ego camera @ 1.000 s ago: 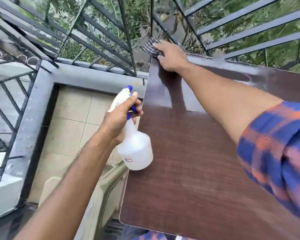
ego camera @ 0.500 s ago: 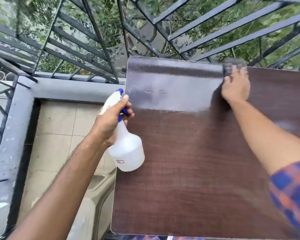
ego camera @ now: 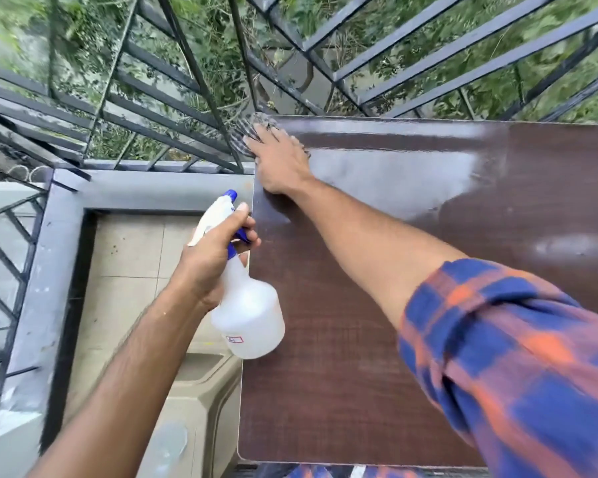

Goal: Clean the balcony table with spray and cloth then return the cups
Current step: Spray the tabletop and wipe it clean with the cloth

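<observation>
Cloth [ego camera: 252, 131] is lying at the far left corner of the table [ego camera: 359, 339], partly overhanging that corner. The right hand [ego camera: 280, 160] is pressing it down with flat, slightly spread fingers, palm over the fabric rather than pinching it. That flat press is probably putting weight across the whole cloth for wiping.

The left hand [ego camera: 211, 260] is gripping the spray bottle [ego camera: 246, 319], with fingers curled round its neck at the blue trigger. It is holding the bottle in the air just over the table's left edge (nozzle pointing away toward the ledge [ego camera: 152, 188], not at the wood). I judge this is keeping the bottle ready while out of the wiping path.

A pale, wet-looking sheen is showing across the far band of the tabletop, and the near part is looking dark and dry.

The cloth is sitting right at the corner, with the railing [ego camera: 187, 81] just beyond it and the grey ledge beside it, so a stroke further left would be running off the board. Open room is lying to the right and toward the near edge. No cups are showing anywhere in view.
</observation>
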Available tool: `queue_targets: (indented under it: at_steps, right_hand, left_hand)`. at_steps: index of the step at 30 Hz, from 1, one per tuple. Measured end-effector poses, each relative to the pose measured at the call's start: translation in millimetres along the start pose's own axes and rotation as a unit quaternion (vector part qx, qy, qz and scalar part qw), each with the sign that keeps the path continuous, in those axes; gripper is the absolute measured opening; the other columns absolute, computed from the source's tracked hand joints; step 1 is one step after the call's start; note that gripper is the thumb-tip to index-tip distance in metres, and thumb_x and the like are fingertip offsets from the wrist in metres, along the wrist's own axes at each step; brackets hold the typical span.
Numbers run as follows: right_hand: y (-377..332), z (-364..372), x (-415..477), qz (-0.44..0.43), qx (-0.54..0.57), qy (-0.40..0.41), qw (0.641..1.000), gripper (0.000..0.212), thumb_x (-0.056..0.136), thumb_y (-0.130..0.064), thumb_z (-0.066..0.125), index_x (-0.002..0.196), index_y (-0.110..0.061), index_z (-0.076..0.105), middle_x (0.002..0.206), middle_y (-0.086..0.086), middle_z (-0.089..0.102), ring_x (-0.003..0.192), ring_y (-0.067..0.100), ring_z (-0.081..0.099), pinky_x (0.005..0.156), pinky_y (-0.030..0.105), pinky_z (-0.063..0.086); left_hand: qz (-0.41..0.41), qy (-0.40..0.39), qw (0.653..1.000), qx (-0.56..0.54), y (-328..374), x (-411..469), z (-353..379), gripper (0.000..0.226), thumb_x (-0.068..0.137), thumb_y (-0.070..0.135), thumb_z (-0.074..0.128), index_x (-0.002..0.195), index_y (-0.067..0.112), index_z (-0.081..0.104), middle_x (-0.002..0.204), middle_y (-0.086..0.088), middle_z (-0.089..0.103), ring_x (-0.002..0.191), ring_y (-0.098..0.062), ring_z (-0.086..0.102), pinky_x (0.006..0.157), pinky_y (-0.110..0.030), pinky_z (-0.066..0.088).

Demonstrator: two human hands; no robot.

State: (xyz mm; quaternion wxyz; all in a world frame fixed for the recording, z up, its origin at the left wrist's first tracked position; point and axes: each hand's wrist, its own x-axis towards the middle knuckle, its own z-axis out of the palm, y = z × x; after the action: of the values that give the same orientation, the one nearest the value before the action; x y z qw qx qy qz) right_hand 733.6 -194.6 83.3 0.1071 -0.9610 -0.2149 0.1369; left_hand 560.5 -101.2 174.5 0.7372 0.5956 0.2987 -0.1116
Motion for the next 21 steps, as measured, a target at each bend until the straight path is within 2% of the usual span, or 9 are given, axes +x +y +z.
queue_targets:
  at_steps: [2,3,4,6,9,11,15,17,21]
  right_hand:
    - [25.6,4.7,-17.0,-0.018,0.01,0.014,1.0,0.057,0.099,-0.025,0.045,0.154,-0.034,0.038,0.166,-0.003,0.026,0.152,0.026,0.025,0.122,0.047,0.025]
    - [44.5,8.5,-31.7,-0.018,0.018,0.024,0.999,0.055,0.1,-0.026,0.045,0.154,-0.033,0.04,0.165,-0.001,0.03,0.15,0.025,0.028,0.121,0.044,0.027]
    - [68.1,12.5,-49.6,-0.005,0.028,0.039,0.999,0.053,0.1,-0.027,0.045,0.153,-0.031,0.043,0.163,0.001,0.034,0.149,0.026,0.031,0.12,0.041,0.029]
    - [125.8,16.2,-93.1,0.067,0.035,0.102,0.992,0.054,0.098,-0.03,0.043,0.151,-0.027,0.046,0.161,0.006,0.038,0.145,0.029,0.037,0.117,0.04,0.034]
    - [203.2,15.5,-177.3,0.275,0.049,0.168,0.945,0.059,0.097,-0.033,0.04,0.154,-0.019,0.04,0.163,0.012,0.033,0.148,0.032,0.031,0.121,0.042,0.027]
    - [220.2,20.3,-228.5,0.379,0.04,0.177,0.907,0.061,0.099,-0.033,0.043,0.156,-0.015,0.036,0.165,0.015,0.026,0.152,0.033,0.023,0.122,0.049,0.025]
    - [158.6,51.4,-250.5,0.437,0.013,0.178,0.882,0.061,0.097,-0.031,0.048,0.155,-0.016,0.037,0.164,0.017,0.028,0.149,0.038,0.026,0.117,0.054,0.03]
    - [104.4,60.3,-226.7,0.399,0.024,0.166,0.902,0.061,0.097,-0.029,0.051,0.155,-0.019,0.036,0.164,0.015,0.028,0.145,0.04,0.033,0.116,0.053,0.028]
    - [-1.7,79.7,-182.4,0.14,0.045,0.128,0.981,0.061,0.095,-0.025,0.052,0.155,-0.022,0.039,0.165,0.011,0.028,0.148,0.036,0.031,0.121,0.053,0.023]
  left_hand:
    - [0.004,-0.007,1.0,-0.003,-1.5,-4.9,-1.6,0.019,0.102,0.022,0.058,0.085,0.014,0.057,0.075,-0.006,0.054,0.084,-0.031,0.052,0.055,-0.016,0.047]
    - [0.006,-0.015,1.0,-0.004,-2.7,-7.9,-2.7,0.019,0.099,0.025,0.061,0.084,0.015,0.058,0.072,-0.003,0.056,0.077,-0.025,0.056,0.066,-0.021,0.048]
    - [0.005,-0.022,1.0,-0.002,-3.6,-10.9,-3.7,0.02,0.094,0.03,0.065,0.082,0.016,0.058,0.069,0.0,0.059,0.07,-0.018,0.059,0.078,-0.028,0.046]
    - [-0.001,-0.033,0.999,0.007,-5.8,-15.7,-5.3,0.023,0.085,0.038,0.066,0.082,0.015,0.06,0.065,0.002,0.06,0.061,-0.012,0.061,0.086,-0.041,0.04]
    - [-0.004,-0.044,0.999,-0.007,-9.5,-26.2,-6.6,0.024,0.082,0.038,0.068,0.082,0.015,0.061,0.065,0.003,0.061,0.059,-0.01,0.061,0.087,-0.043,0.038]
    - [-0.007,-0.056,0.998,-0.014,-9.8,-33.2,-6.8,0.021,0.083,0.038,0.067,0.081,0.018,0.062,0.065,0.006,0.062,0.058,-0.009,0.061,0.087,-0.043,0.037]
    - [-0.011,-0.073,0.997,0.004,-10.0,-44.5,-15.7,0.022,0.082,0.04,0.068,0.081,0.019,0.062,0.066,0.005,0.062,0.062,-0.011,0.06,0.077,-0.038,0.038]
    - [-0.014,-0.079,0.997,0.021,-11.3,-50.4,-21.0,0.025,0.082,0.041,0.068,0.085,0.018,0.061,0.066,0.004,0.06,0.071,-0.017,0.059,0.067,-0.031,0.038]
    - [-0.012,-0.07,0.997,0.005,-12.0,-61.8,-28.7,0.018,0.1,0.024,0.062,0.111,0.011,0.057,0.078,-0.003,0.054,0.09,-0.029,0.049,0.049,-0.016,0.042]
